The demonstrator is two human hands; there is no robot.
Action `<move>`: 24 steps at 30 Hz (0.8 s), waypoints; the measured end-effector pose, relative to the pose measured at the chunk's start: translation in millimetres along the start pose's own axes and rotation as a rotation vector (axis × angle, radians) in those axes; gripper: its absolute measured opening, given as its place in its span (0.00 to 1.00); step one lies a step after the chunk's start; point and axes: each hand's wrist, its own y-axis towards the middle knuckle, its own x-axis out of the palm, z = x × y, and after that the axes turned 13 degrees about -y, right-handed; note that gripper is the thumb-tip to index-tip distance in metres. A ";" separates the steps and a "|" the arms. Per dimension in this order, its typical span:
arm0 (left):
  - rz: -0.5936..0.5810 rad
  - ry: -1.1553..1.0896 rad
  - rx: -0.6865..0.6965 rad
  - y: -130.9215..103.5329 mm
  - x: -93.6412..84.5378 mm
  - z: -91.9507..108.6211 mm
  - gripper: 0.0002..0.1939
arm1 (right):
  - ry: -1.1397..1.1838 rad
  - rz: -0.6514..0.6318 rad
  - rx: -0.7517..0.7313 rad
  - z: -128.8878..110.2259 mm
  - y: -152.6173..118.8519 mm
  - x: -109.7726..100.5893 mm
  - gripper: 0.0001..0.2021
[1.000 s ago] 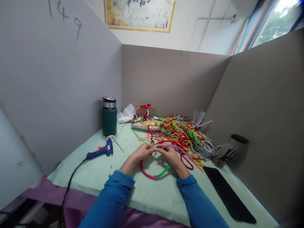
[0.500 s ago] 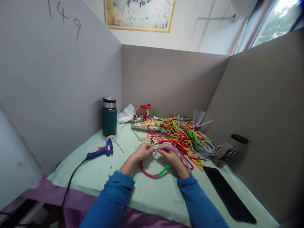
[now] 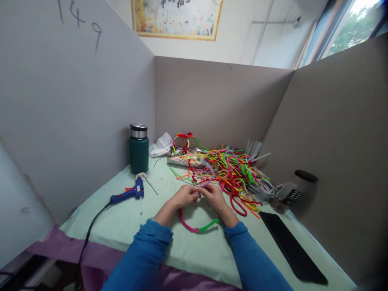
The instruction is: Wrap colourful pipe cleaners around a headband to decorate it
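Observation:
My left hand (image 3: pixel 185 197) is closed in a pinch at the top of a hoop wrapped in pink and green pipe cleaner (image 3: pixel 191 229). Close against it, my right hand (image 3: pixel 214 199) pinches a purple pipe cleaner (image 3: pixel 208 166), whose loose end sticks up and away from me. The fingertips of both hands meet, and they hide where the purple strand touches the hoop. Below the hands hangs the hoop's curved lower part, pink on the left and green on the right.
Behind my hands lies a tangled heap of coloured pipe cleaners (image 3: pixel 236 169) beside a metal tray (image 3: pixel 182 163). A blue glue gun (image 3: pixel 129 195) and a green bottle (image 3: pixel 138 151) stand left. On the right are a black slab (image 3: pixel 292 246) and a clear jar (image 3: pixel 292 192).
The purple pipe cleaner's loose end has swung from over my right wrist to pointing away from me. Both hands have come slightly nearer, and the hoop has shifted a little.

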 end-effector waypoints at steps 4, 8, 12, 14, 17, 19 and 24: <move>-0.005 -0.015 0.087 -0.8 0.6 4.6 0.14 | 0.196 0.017 0.126 1.9 -1.3 -1.0 0.10; 0.006 -0.040 0.113 -1.5 0.8 9.0 0.13 | 0.318 0.024 0.176 2.5 -3.1 -2.7 0.11; 0.015 -0.088 0.090 -1.3 1.0 10.6 0.12 | 0.360 0.051 0.139 0.1 -3.4 -4.7 0.10; 0.008 -0.134 0.087 -0.6 0.9 10.4 0.12 | 0.391 0.049 0.127 -1.9 -3.6 -5.8 0.10; 0.014 -0.184 0.079 0.6 0.6 9.9 0.11 | 0.444 0.024 0.137 -3.6 -4.1 -7.5 0.11; 0.018 -0.208 0.072 1.2 0.4 10.0 0.11 | 0.457 0.014 0.153 -3.0 -4.4 -8.3 0.11; 0.001 -0.242 0.111 0.3 0.3 13.7 0.10 | 0.465 0.006 0.257 1.5 -4.5 -7.0 0.14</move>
